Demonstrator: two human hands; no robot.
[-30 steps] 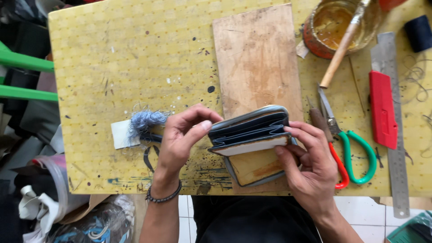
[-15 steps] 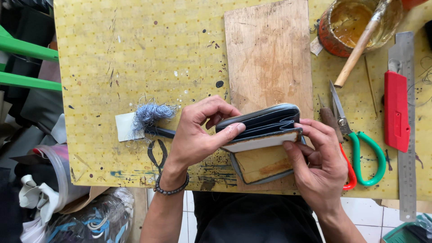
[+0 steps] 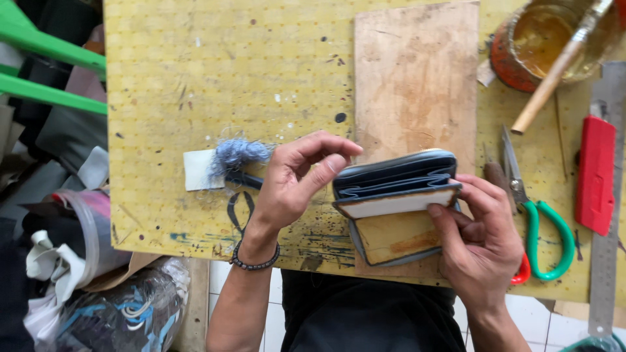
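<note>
Yellow pegboard-style bench top, scuffed and paint-stained, fills most of the view, w/ a worn wooden board lying on it just ahead of the hands.

Dark blue-grey wallet (accordion-type, several pockets fanned open) is held just above the board's near end, its long axis running left-right across the body. Its lower flap hangs open toward the person, tan lining showing.

Right hand is clamped on the wallet's right end: thumb pressed on the pale edge strip, fingers wrapped behind. So the right hand carries it. Left hand is at the wallet's left end, thumb and forefinger curled toward each other w/ a small gap between them, thumb tip touching or nearly touching the left corner; can't tell if it actually pinches anything. The wallet lies directly to that hand's right.

Nearby: tuft of blue-grey fibre on a white scrap left of the left hand; green-handled scissors, red cutter, steel ruler on the right; glue tin w/ wooden-handled brush at top right.
</note>
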